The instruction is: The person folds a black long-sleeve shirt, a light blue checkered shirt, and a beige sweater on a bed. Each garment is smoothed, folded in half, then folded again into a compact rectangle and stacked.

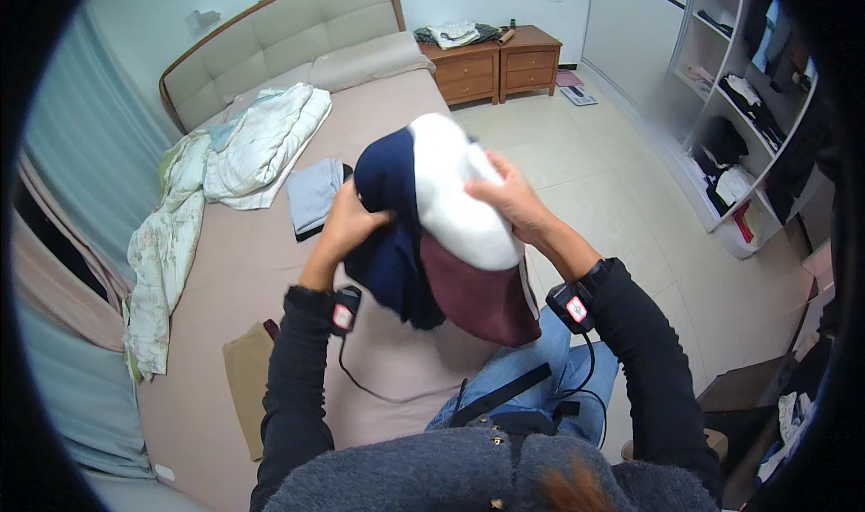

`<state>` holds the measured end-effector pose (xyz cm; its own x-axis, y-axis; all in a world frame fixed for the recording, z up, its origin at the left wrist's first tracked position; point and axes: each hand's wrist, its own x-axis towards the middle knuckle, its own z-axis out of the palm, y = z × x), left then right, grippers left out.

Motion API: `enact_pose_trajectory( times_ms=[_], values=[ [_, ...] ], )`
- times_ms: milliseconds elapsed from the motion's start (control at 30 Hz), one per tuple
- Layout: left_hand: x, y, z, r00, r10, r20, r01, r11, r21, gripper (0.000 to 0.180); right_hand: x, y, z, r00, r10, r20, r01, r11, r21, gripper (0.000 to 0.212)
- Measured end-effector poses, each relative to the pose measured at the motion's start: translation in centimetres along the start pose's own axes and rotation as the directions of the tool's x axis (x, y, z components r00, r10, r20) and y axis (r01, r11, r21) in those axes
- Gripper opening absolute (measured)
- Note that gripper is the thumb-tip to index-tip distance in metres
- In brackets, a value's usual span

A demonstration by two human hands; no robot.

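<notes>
While our left fingers (360, 219) pinch the navy side and our right fingers (487, 187) lie spread on the white panel, we hold the bundled garment (441, 233) between both hands above the bed (216, 269), long axis slanting down toward our right.

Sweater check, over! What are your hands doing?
Left hand grips navy side. Right hand grips white part. Sweater held above bed. Nothing blocking.
</notes>
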<state>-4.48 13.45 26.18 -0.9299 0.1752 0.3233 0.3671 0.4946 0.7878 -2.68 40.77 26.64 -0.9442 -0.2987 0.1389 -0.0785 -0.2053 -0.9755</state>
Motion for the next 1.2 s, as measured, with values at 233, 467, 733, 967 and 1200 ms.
enact_pose_trajectory(
  times_ms=[233,467,733,967,1200],
  values=[
    [-5.4,4.2,7.9,0.982,-0.078,0.170,0.156,0.846,-0.511,0.071,-1.0,0.5,3.5,0.990,0.037,0.138,-0.077,0.951,0.300,0.056],
    [-4.6,5.2,-0.1,0.948,-0.285,0.140,0.312,0.750,-0.584,0.043,-0.5,-6.6,2.0,0.982,-0.089,0.166,0.085,0.996,0.031,0.032],
    [-3.9,9.3,0.5,0.901,-0.324,0.290,0.389,0.304,-0.869,0.036,3.1,-7.9,4.0,0.934,-0.211,0.288,0.307,0.886,-0.348,0.011],
    [-2.8,8.5,-8.0,0.950,-0.299,0.093,0.270,0.631,-0.727,0.024,4.3,-12.5,-4.2,0.912,-0.409,-0.018,0.239,0.568,-0.788,0.009],
    [-3.7,9.1,-15.0,0.971,-0.217,-0.098,0.214,0.976,-0.039,0.022,3.1,-14.3,-4.6,0.750,-0.652,0.110,0.405,0.322,-0.856,0.017]
  ],
)
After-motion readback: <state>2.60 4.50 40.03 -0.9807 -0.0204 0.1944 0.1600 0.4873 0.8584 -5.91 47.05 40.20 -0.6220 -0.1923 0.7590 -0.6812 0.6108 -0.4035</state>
